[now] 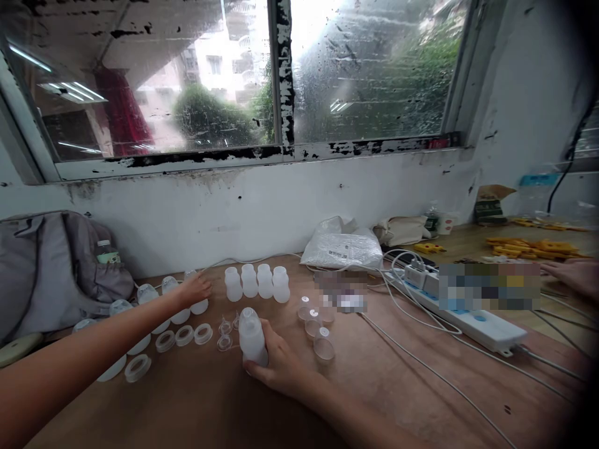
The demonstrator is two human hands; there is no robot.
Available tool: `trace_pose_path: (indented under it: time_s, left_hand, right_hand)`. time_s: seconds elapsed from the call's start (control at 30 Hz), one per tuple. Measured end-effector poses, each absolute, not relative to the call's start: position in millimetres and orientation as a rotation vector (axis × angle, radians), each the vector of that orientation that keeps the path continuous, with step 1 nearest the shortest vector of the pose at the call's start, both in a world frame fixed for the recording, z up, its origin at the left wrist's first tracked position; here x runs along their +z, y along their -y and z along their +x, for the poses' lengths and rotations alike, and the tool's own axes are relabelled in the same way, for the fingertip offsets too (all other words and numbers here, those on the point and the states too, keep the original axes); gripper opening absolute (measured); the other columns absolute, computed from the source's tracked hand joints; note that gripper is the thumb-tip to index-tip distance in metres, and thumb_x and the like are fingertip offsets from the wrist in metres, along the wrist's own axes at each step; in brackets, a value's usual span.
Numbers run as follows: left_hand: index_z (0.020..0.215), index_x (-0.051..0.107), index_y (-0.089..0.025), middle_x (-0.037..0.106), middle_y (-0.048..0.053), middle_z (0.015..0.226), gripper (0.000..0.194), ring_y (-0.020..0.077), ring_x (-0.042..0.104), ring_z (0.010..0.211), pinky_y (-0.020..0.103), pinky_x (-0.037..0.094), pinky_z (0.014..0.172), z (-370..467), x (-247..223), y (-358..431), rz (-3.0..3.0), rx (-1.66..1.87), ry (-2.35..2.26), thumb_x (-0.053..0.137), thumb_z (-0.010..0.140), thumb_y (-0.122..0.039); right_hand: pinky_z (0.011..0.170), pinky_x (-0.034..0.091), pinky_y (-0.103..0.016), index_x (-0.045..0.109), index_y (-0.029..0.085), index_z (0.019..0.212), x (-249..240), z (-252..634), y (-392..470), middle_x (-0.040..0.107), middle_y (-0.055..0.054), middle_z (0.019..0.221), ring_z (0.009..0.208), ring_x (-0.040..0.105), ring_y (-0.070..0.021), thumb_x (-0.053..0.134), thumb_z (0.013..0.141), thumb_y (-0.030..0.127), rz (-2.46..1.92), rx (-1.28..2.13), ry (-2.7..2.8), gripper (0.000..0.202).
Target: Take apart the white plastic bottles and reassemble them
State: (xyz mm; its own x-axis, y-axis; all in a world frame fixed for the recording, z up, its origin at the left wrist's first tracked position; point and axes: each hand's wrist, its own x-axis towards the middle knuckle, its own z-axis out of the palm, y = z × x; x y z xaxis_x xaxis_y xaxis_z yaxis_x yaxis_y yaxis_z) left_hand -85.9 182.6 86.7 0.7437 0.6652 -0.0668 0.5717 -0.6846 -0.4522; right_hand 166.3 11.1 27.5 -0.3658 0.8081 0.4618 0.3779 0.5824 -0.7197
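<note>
My right hand (278, 365) is wrapped round a frosted white baby bottle (251, 337), held upright with a nipple on top. Stretched out to the far left, my left hand (197, 289) has its fingers curled at the last baby bottle (200, 306) of a slanting row; my forearm hides part of that row. White collar rings (185, 335) lie in front of the row. Small clear nipple-like parts (224, 342) sit just left of the held bottle. Several open-topped bottles (257, 284) stand at the back, and clear round caps (323, 346) lie to the right.
A grey backpack (56, 268) leans at the left by the wall. At the back is a silvery plastic package (344, 245). A white power strip (468, 321) with trailing cables crosses the right side. Another person's hand (573, 274) shows at far right, near yellow parts (533, 247).
</note>
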Motion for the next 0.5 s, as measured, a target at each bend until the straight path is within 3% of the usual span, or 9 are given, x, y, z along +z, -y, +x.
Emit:
trace_pose_path:
  time_s: [0.1, 0.3, 0.5]
  left_hand:
    - [0.080, 0.066, -0.021, 0.064, 0.012, 0.095, 0.027, 0.0313, 0.053, 0.095, 0.045, 0.022, 0.096, -85.7, 84.2, -180.0, -2.517, 0.345, 0.905, 0.065, 0.054, -0.018]
    - [0.108, 0.055, -0.021, 0.049, 0.013, 0.123, 0.056, 0.0278, 0.031, 0.123, 0.044, 0.007, 0.105, -92.6, 93.1, -159.1, -2.521, 0.258, 0.707, 0.072, 0.054, -0.021]
    - [0.114, 0.047, -0.020, 0.052, 0.011, 0.117, 0.034, 0.0238, 0.046, 0.108, 0.041, 0.031, 0.092, -68.3, 128.2, -101.5, -2.639, -0.108, 0.756, 0.041, 0.084, -0.035]
  right_hand:
    - [0.082, 0.038, -0.027, 0.032, 0.021, 0.117, 24.0, 166.1, -12.0, 0.053, -0.005, 0.109, 0.097, 0.051, -0.0197, 0.061, 0.068, 0.027, -1.032, 0.706, 1.979, 0.057]
    - [0.082, 0.036, -0.031, 0.039, 0.022, 0.112, 20.7, 167.9, -17.0, 0.055, -0.005, 0.104, 0.099, 0.049, -0.0237, 0.067, 0.060, 0.041, -1.265, 0.733, 1.963, 0.062]
    - [0.077, 0.038, -0.029, 0.043, 0.020, 0.095, 17.5, 165.5, -23.0, 0.057, -0.006, 0.098, 0.094, 0.052, -0.0232, 0.067, 0.062, 0.041, -1.321, 0.617, 1.882, 0.046]
